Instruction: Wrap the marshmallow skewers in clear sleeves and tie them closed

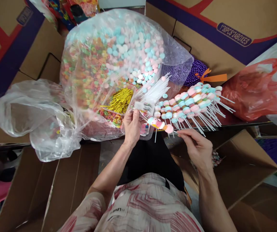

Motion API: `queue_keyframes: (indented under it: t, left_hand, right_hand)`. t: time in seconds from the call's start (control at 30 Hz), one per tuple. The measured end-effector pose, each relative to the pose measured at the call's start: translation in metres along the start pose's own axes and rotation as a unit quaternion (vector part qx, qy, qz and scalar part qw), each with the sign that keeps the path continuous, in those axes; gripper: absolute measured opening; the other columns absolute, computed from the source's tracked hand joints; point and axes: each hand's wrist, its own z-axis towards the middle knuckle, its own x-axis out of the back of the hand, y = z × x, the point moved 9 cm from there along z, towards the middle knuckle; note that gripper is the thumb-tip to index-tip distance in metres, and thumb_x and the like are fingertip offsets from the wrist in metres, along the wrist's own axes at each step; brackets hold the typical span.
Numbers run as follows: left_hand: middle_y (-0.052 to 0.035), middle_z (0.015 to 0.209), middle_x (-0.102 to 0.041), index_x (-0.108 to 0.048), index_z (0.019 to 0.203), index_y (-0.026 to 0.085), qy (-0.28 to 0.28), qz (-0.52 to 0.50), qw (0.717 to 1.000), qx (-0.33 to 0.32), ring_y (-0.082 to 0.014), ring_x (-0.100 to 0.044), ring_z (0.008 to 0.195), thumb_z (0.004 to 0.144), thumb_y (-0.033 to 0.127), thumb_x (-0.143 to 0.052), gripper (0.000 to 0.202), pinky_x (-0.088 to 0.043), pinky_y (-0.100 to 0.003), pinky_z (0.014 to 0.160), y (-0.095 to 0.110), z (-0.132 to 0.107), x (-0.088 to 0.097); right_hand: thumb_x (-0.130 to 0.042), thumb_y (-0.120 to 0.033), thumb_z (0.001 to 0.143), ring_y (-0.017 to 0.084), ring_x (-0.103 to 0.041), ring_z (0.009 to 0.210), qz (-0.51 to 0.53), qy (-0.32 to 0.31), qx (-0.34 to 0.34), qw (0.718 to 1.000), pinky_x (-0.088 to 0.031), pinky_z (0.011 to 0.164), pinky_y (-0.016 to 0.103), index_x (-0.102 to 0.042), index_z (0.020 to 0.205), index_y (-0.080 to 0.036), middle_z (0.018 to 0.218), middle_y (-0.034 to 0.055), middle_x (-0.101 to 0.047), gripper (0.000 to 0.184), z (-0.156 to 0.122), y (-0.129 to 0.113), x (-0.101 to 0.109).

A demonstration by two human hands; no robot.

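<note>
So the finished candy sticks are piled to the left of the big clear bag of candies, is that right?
Not quite. The head view shows the pile of finished candy sticks lying to the right of the big clear bag of candies, not to the left.

candy bag (119,51) upper centre | ties tray (119,101) before it | skewer pile (194,100) right | boxes (225,29) behind

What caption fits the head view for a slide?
Both hands, left hand and right hand, hold a candy skewer beside finished skewers.
</note>
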Motion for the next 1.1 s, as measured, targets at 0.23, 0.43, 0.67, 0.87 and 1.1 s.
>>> queue_keyframes:
  t: [0.23, 0.43, 0.67, 0.87, 1.1]
  left_hand:
    - [-0.0033, 0.091, -0.08, -0.063, 0.085, 0.024, 0.01, -0.003, 0.999, 0.038, -0.0193, -0.079, 0.086, 0.069, 0.065, -0.093, 0.054, -0.059, -0.025, 0.071, -0.005, -0.01, -0.003]
    - [-0.0025, 0.09, -0.081, -0.067, 0.09, 0.025, -0.048, -0.02, 0.994, 0.098, -0.0249, -0.082, 0.095, 0.064, 0.059, -0.099, 0.054, -0.064, -0.032, 0.079, -0.014, -0.02, -0.021]
    - [-0.0042, 0.092, -0.081, -0.066, 0.091, 0.023, -0.059, -0.062, 0.988, 0.125, -0.0305, -0.077, 0.12, 0.088, 0.051, -0.086, 0.034, -0.06, -0.046, 0.106, -0.023, -0.024, -0.028]
    - [-0.0055, 0.091, -0.08, -0.066, 0.091, 0.021, -0.048, -0.046, 0.987, 0.148, -0.031, -0.075, 0.125, 0.093, 0.048, -0.081, 0.031, -0.058, -0.045, 0.109, -0.029, -0.026, -0.026]
    - [-0.0032, 0.089, -0.078, -0.063, 0.09, 0.02, -0.071, -0.029, 0.985, 0.157, -0.0261, -0.079, 0.114, 0.097, 0.045, -0.077, 0.03, -0.061, -0.038, 0.102, -0.032, -0.027, -0.03]
  right_hand:
    - [-0.067, -0.028, 0.097, 0.02, -0.075, 0.082, -0.002, 0.032, -0.021, 0.999, -0.061, 0.077, 0.034, -0.08, 0.097, -0.024, 0.091, 0.0036, -0.081, 0.014, -0.006, 0.006, -0.024]
    - [-0.059, -0.027, 0.101, 0.015, -0.063, 0.063, -0.048, -0.045, 0.015, 0.998, -0.052, 0.067, 0.03, -0.074, 0.092, -0.022, 0.071, 0.0004, -0.068, 0.018, -0.006, -0.005, -0.044]
    - [-0.065, -0.043, 0.098, 0.008, -0.038, 0.046, 0.154, -0.148, -0.215, 0.953, -0.026, 0.043, 0.023, -0.068, 0.085, -0.02, 0.059, -0.0057, -0.05, 0.027, -0.019, 0.02, -0.07]
    - [-0.079, -0.051, 0.085, 0.003, -0.025, 0.036, 0.329, -0.183, -0.325, 0.867, -0.015, 0.039, 0.02, -0.07, 0.083, -0.017, 0.05, -0.0105, -0.042, 0.035, -0.033, 0.025, -0.101]
    - [-0.082, -0.048, 0.083, 0.002, -0.021, 0.036, 0.382, -0.153, -0.344, 0.844, -0.015, 0.039, 0.02, -0.069, 0.082, -0.017, 0.049, -0.0123, -0.039, 0.033, -0.036, 0.024, -0.112]
